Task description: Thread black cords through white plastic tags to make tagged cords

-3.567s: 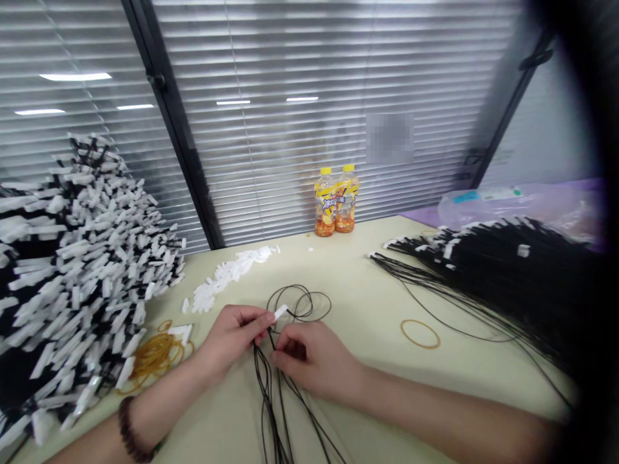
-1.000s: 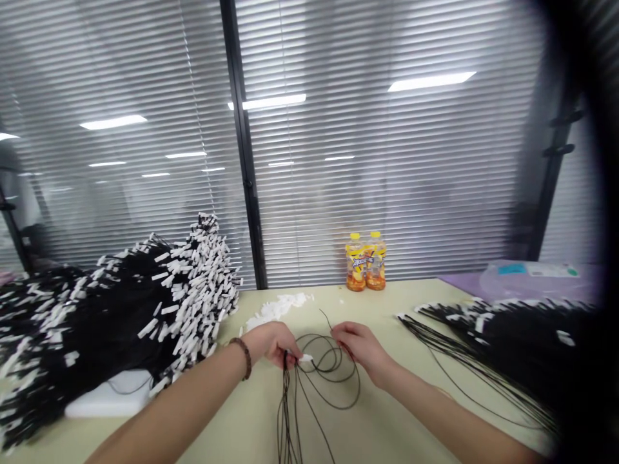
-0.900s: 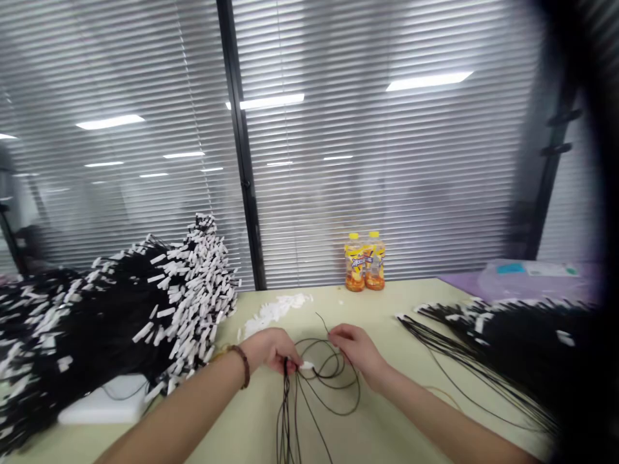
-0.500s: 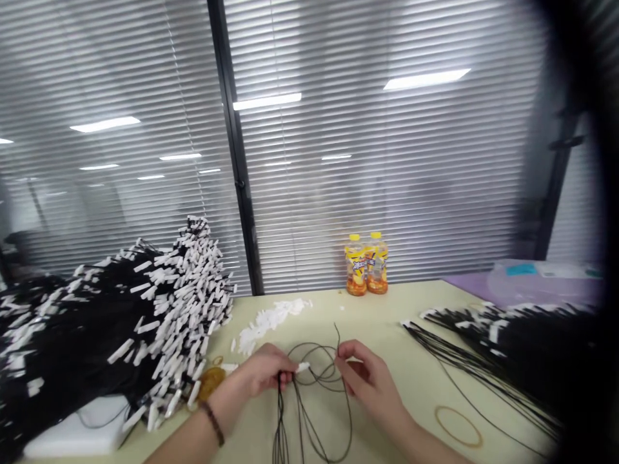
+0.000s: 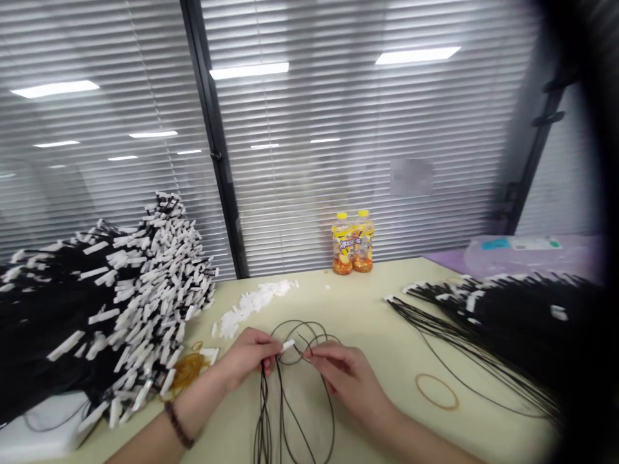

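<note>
My left hand (image 5: 254,354) is closed on several thin black cords (image 5: 264,412) that hang down below it. From its fingertips sticks out a small white sleeve (image 5: 288,345), with a black cord running out of its far end. My right hand (image 5: 341,368) pinches a black cord (image 5: 333,419) close to that sleeve, the cord's free tip pointing up and left. Loose loops of cord (image 5: 294,321) curl on or just above the table behind both hands. A scatter of loose white sleeves (image 5: 251,306) lies beyond my left hand.
A tall heap of white-tipped black cords (image 5: 159,283) fills the left, beside rubber bands (image 5: 189,372) and a white block (image 5: 43,428). More black cords (image 5: 512,322) lie right, near a single rubber band (image 5: 436,391). Two yellow-capped bottles (image 5: 342,248) stand against the blinds (image 5: 309,187).
My right hand has brought the cord's tip left, close to the white sleeve; before, the tip pointed up, away from it. The view has shifted, so everything appears further left and higher.
</note>
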The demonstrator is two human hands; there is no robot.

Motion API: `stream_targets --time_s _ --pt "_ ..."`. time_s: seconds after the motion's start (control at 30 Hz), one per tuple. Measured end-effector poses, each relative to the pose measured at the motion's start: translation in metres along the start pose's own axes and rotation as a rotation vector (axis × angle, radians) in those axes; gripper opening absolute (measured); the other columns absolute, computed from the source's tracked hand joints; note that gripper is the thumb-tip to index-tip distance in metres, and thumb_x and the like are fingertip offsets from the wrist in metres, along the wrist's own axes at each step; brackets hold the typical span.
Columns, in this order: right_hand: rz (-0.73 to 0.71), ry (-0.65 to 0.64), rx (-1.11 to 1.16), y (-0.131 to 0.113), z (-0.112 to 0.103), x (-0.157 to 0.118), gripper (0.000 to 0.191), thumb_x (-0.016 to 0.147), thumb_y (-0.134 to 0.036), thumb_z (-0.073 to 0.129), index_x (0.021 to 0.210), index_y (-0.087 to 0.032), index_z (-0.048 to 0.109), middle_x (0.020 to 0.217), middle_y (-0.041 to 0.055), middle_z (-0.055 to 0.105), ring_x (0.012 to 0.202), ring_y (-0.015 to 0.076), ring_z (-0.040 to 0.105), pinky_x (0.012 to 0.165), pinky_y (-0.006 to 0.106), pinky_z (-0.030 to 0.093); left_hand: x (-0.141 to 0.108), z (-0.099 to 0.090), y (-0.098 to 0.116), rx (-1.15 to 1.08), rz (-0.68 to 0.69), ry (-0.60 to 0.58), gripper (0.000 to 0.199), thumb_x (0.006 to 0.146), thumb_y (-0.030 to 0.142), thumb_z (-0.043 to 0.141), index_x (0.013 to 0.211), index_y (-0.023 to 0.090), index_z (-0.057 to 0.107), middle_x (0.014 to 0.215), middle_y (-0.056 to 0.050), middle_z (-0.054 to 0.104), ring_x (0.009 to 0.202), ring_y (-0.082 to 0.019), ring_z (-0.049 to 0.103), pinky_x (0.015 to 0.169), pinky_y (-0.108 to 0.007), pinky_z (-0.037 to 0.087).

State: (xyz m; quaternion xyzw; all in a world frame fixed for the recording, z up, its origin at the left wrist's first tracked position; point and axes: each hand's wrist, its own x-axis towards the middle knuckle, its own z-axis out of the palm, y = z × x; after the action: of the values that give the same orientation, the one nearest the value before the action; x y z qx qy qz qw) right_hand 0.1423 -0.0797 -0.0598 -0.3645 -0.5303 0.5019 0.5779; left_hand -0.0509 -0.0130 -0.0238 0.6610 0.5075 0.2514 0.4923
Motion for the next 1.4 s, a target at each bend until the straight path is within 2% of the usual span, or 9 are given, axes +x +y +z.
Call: stream_targets --time_s 0.07,0.13,0.23,0.33,0.47,0.7,0.9,1.4 --pt "0.093 0.032 0.017 0.000 -0.003 0.003 0.022 0.071 -0.030 0.054 0.077 -0.011 0.063 0.057 0.0009 0.048 0.040 0.0050 0.033 0.038 0.019 0.026 0.000 0.000 0.000 0.005 -0.010 -0.005 0.033 0.064 0.041 0.060 0.068 0.008 0.061 0.048 0.000 0.046 0.042 -0.008 0.042 0.044 -0.020 0.034" --pt "0.136 0.037 0.025 0.002 -0.004 0.005 0.021 0.070 -0.027 0.055 0.082 -0.012 0.062 0.055 -0.0003 0.048 0.041 0.0051 0.033 0.038 0.018 0.025 0.001 0.000 0.001 -0.002 -0.015 0.003 0.033 0.064 0.040 0.061 0.069 0.008 0.061 0.049 0.000 0.046 0.042 -0.007 0.042 0.043 -0.020 0.034" --pt "0.121 0.006 0.018 0.003 -0.005 0.006 0.020 0.067 -0.023 0.056 0.084 -0.013 0.059 0.060 -0.0007 0.049 0.044 0.0054 0.036 0.040 0.018 0.028 0.001 0.001 0.002 -0.049 -0.031 0.027 0.032 0.063 0.039 0.062 0.068 0.007 0.061 0.050 0.000 0.045 0.044 -0.007 0.041 0.042 -0.020 0.034" --pt "0.131 -0.023 -0.038 0.003 -0.003 0.006 0.013 0.067 -0.023 0.055 0.073 -0.012 0.057 0.057 -0.0011 0.047 0.044 0.0057 0.037 0.040 0.017 0.028 0.002 0.001 0.002 -0.066 -0.062 0.035 0.030 0.062 0.037 0.062 0.068 0.008 0.062 0.050 0.001 0.045 0.044 -0.008 0.040 0.043 -0.021 0.035" --pt "0.101 -0.025 -0.169 0.004 -0.003 0.006 0.017 0.072 -0.026 0.049 0.065 -0.012 0.055 0.056 0.0004 0.049 0.045 0.0063 0.037 0.041 0.018 0.028 0.000 0.002 0.002 -0.037 -0.060 0.014 0.031 0.063 0.039 0.061 0.068 0.008 0.062 0.049 0.001 0.045 0.043 -0.007 0.041 0.043 -0.021 0.034" --pt "0.037 -0.010 -0.243 0.008 -0.004 0.005 0.020 0.075 -0.029 0.047 0.065 -0.013 0.056 0.052 -0.0013 0.046 0.045 0.0068 0.037 0.043 0.018 0.029 -0.004 0.006 0.009 -0.119 -0.035 0.038 0.029 0.064 0.037 0.062 0.068 0.008 0.060 0.050 0.002 0.043 0.044 -0.006 0.037 0.042 -0.019 0.034" --pt "0.032 0.012 -0.332 0.004 -0.001 0.005 0.020 0.074 -0.027 0.047 0.061 -0.014 0.055 0.056 0.0007 0.054 0.053 0.0094 0.046 0.049 0.018 0.034 -0.005 0.012 0.013 -0.161 -0.058 0.018 0.027 0.065 0.034 0.062 0.069 0.007 0.061 0.051 0.001 0.044 0.045 -0.006 0.038 0.043 -0.019 0.035" --pt "0.034 0.098 -0.336 -0.002 0.001 0.002 0.021 0.076 -0.028 0.045 0.063 -0.014 0.053 0.058 0.0011 0.055 0.053 0.0102 0.048 0.049 0.019 0.035 -0.005 0.012 0.013 -0.179 -0.086 0.026 0.027 0.064 0.033 0.063 0.070 0.007 0.062 0.051 0.001 0.044 0.042 -0.004 0.038 0.043 -0.018 0.033"
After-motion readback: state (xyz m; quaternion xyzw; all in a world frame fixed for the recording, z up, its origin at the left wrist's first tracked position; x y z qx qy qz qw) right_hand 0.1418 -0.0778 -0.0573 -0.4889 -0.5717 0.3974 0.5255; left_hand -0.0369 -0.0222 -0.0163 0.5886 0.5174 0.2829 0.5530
